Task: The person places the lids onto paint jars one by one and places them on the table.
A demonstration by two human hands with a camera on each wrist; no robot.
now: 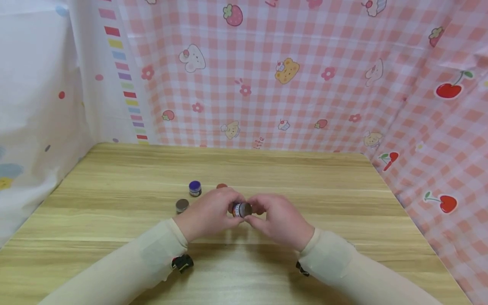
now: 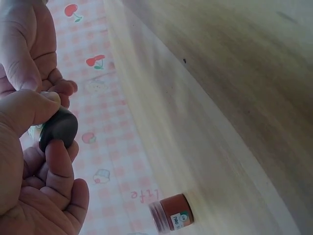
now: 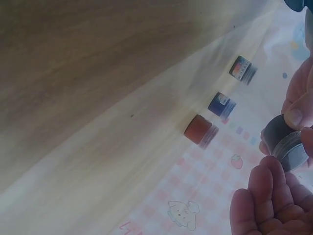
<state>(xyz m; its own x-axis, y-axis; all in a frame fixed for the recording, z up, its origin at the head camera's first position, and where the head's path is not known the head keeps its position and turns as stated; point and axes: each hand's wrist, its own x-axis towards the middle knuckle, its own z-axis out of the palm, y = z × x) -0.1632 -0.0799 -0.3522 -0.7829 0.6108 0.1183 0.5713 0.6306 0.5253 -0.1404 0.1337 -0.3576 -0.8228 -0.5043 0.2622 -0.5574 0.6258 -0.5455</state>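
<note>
A small dark paint jar [image 1: 242,210] is held tilted on its side above the table, its lid end turned right. My left hand [image 1: 213,212] grips the body of the jar between thumb and fingers. At the lid end, my right hand [image 1: 284,220] pinches with thumb and fingertips. In the right wrist view, the jar's clear ridged lid [image 3: 293,152] lies between the right thumb and fingers. A red-brown paint jar [image 2: 176,213] stands just beyond the left hand, mostly hidden by it in the head view.
A purple paint jar [image 1: 195,188] and another jar with a grey-brown top [image 1: 182,205] stand on the wooden table [image 1: 305,173], left of the hands. A pink checked cloth [image 1: 259,101] hangs behind the table, with cloth on both sides too.
</note>
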